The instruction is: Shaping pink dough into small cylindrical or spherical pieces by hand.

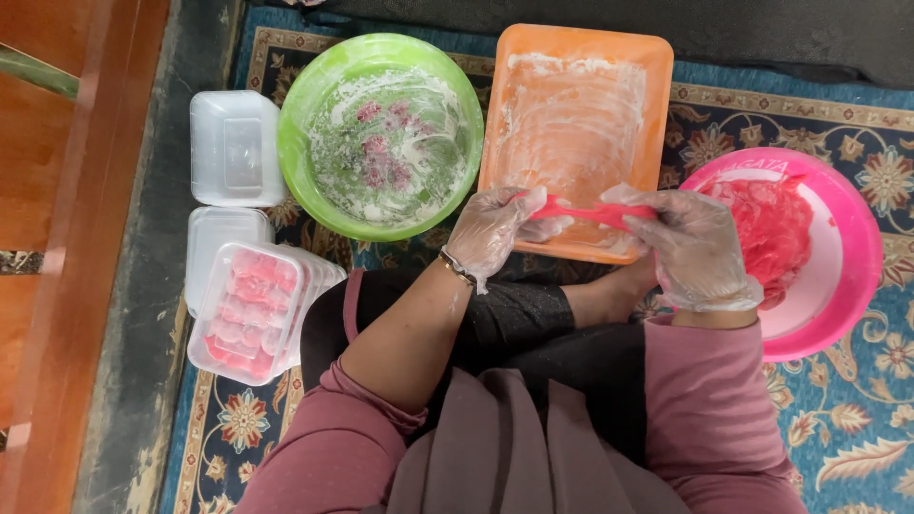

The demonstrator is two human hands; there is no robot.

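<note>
Both gloved hands, left hand [490, 228] and right hand [695, 247], pinch a pink dough strip [592, 211], stretching it between them. It hangs over the floured orange tray [657, 105], so crumbs land there.

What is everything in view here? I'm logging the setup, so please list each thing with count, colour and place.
Green bowl: one, floury with pink pieces, upper left.
Orange tray: one, flour-smeared, top centre.
Pink bowl: one, holding pink dough, right.
Filled container: one, clear, pink pieces inside, lower left.
Empty containers: about two, clear, left edge.
Carpet: one, blue, patterned, underneath.
Pink strip: one, between the hands.
Bracelet: one, left wrist.
Left hand: gloved, grips the strip.
Right hand: gloved, grips the strip.
</note>
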